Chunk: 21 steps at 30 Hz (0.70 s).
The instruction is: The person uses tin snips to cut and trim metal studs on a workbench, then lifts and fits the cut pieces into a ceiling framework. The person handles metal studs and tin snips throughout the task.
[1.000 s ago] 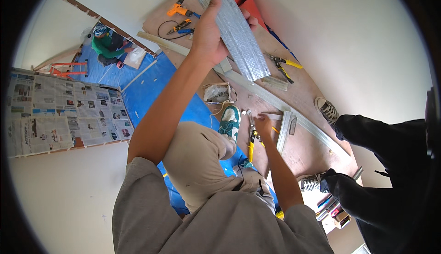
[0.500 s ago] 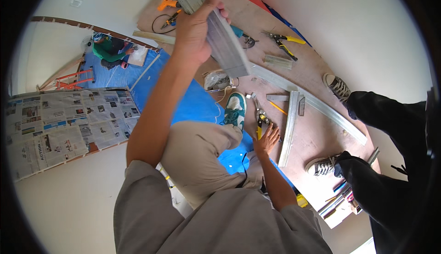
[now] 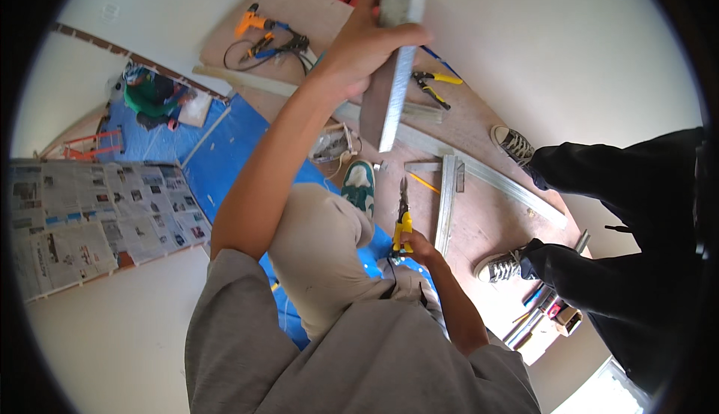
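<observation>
My left hand is raised and wrapped around a galvanized metal stud, a long channel-shaped piece held up at a slant. Its far end reaches the top edge of the view. Lower down, my right hand is closed on the yellow handles of tin snips. The snips point away from me, their blades near the lower end of the stud but apart from it. Beside my right hand lies a metal channel on the brown board. My green and white shoe stands left of the snips.
Another person's black-trousered legs stand at right. Farther left, a person in green sits on blue sheeting. An orange drill, other yellow-handled snips, a long metal channel and a pencil lie on the board.
My right hand has picked up the tin snips from the board and drawn them toward me. My left hand has moved right and turned the stud, showing its narrow edge.
</observation>
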Each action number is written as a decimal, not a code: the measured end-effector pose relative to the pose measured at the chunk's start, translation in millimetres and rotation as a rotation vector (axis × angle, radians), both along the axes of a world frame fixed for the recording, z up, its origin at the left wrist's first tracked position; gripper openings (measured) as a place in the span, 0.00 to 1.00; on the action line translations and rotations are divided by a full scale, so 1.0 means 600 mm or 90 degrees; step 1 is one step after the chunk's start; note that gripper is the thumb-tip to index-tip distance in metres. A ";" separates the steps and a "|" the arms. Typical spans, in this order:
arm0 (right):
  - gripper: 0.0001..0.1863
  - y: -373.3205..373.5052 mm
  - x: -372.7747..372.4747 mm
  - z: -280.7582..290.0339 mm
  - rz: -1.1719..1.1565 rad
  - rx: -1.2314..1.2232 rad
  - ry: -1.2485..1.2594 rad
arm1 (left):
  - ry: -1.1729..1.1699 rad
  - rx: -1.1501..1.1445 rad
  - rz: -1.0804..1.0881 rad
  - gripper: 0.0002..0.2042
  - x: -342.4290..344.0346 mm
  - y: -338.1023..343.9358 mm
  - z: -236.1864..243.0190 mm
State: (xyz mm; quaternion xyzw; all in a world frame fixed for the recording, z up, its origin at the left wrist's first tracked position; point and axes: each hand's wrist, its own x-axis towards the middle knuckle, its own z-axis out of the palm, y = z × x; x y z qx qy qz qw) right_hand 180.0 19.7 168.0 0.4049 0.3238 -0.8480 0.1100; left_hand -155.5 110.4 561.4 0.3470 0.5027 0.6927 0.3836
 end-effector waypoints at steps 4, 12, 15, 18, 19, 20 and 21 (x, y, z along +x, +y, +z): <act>0.34 -0.021 0.020 0.122 0.026 0.340 -0.006 | 0.036 -0.045 -0.013 0.27 0.002 0.008 -0.037; 0.28 0.002 0.016 0.322 0.013 0.491 0.100 | 0.120 -0.156 -0.068 0.30 0.013 -0.003 -0.098; 0.29 0.021 0.007 0.358 0.102 0.524 0.075 | 0.129 -0.186 -0.070 0.33 0.040 -0.010 -0.087; 0.33 0.029 0.000 0.389 0.146 0.464 0.153 | 0.153 -0.185 -0.080 0.34 0.030 -0.031 -0.054; 0.34 0.031 0.001 0.398 0.156 0.448 0.183 | 0.139 -0.181 -0.097 0.34 0.010 -0.042 -0.042; 0.38 0.032 -0.004 0.403 0.173 0.432 0.211 | 0.124 -0.175 -0.115 0.33 -0.013 -0.054 -0.030; 0.39 0.031 -0.006 0.408 0.182 0.451 0.200 | 0.129 -0.163 -0.092 0.33 -0.027 -0.056 -0.022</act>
